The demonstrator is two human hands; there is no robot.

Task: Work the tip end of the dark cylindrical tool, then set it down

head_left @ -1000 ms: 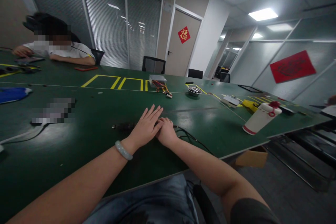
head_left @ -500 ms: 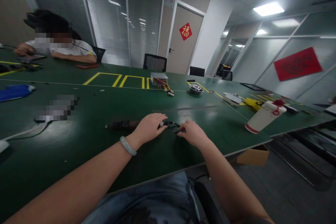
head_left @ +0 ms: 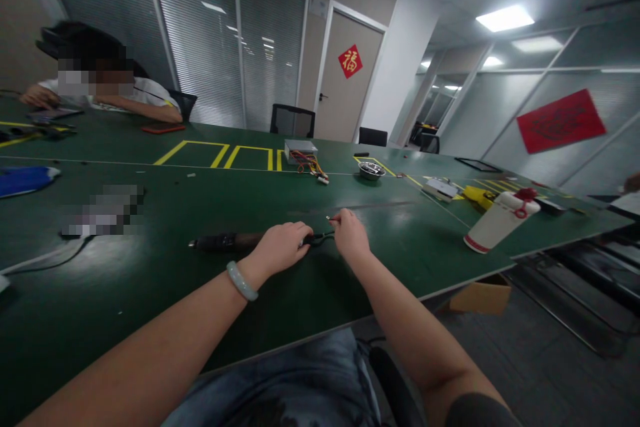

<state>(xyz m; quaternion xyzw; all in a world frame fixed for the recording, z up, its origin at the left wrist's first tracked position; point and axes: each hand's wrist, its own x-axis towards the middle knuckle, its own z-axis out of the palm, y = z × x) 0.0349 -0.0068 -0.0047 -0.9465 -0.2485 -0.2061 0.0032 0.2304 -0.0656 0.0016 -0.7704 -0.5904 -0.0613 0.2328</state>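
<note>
A dark rod-shaped tool with a black cable lies on the green table in front of me. My left hand, with a pale bangle at the wrist, rests curled over the tool's right end where the cable starts. My right hand is just to the right of it, fingers pinched on the black cable, with a small metal end showing above the fingers.
A white bottle with a red cap lies tilted at the right. A metal bowl, a grey box with coloured wires and yellow floor-tape marks sit farther back. Another person leans on the table at far left. A cardboard box sits under the table edge.
My hands were stacked together, the left one flat and open. They then parted; the left curled over the tool's end and the right lifted a piece of cable up and back.
</note>
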